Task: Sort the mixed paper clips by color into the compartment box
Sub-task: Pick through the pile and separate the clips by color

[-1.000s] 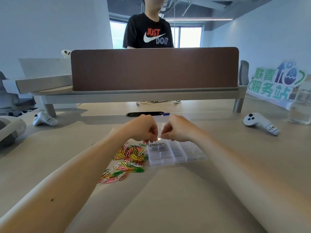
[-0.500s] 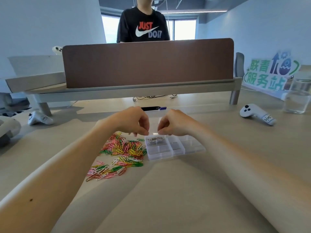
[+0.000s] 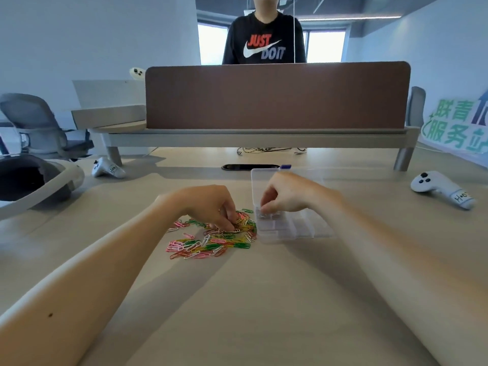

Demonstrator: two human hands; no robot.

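Clutter rings my stretch of the pale wooden table [image 3: 264, 299]. A brown desk divider panel [image 3: 274, 95] stands at twelve o'clock with a person in a black printed T-shirt [image 3: 264, 40] behind it. A white handheld controller [image 3: 441, 190] lies at two o'clock, a second white controller [image 3: 108, 169] at ten, and a grey-and-white headset [image 3: 34, 180] at nine. All of it lies well apart from my hands.

The loose pile of coloured wire paper clips [image 3: 216, 237] sits at eleven o'clock. My left hand [image 3: 211, 207] is over its far edge, fingers curled down among the yellow ones; I cannot tell whether they pinch one. Just beside the pile, at one o'clock, is the clear plastic compartment box [image 3: 295, 237], its lid [image 3: 260, 178] raised. My right hand [image 3: 285, 192] hovers over the far-left compartment, where silver clips [image 3: 268, 215] lie. Its thumb and forefinger are drawn together, and I cannot tell whether they grip a clip.
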